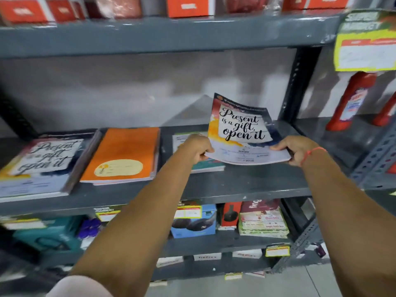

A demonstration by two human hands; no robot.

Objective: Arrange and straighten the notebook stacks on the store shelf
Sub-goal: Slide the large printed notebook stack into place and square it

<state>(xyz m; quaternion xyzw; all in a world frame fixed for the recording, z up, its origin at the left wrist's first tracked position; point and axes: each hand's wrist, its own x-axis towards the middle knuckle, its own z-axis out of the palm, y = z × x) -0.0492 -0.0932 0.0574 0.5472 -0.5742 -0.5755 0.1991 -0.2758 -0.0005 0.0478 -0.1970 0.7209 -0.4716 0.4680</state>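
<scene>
A notebook [242,129] printed "Present is a gift, open it" is lifted off the grey shelf [235,185], its far edge tilted up. My left hand [196,147] grips its near left corner and my right hand [296,150] grips its near right corner. Beneath it lies a small stack with a teal and white cover [203,165]. An orange notebook stack [126,154] rests mid-shelf. At the far left sits a stack [42,163] with the same "Present is a gift" cover.
The upper shelf holds red and orange boxes [188,6]. A dark upright post [300,82] stands right of the held notebook, with red bottles [351,101] beyond it. The lower shelf carries a blue box [194,221], a red box [230,214] and price tags.
</scene>
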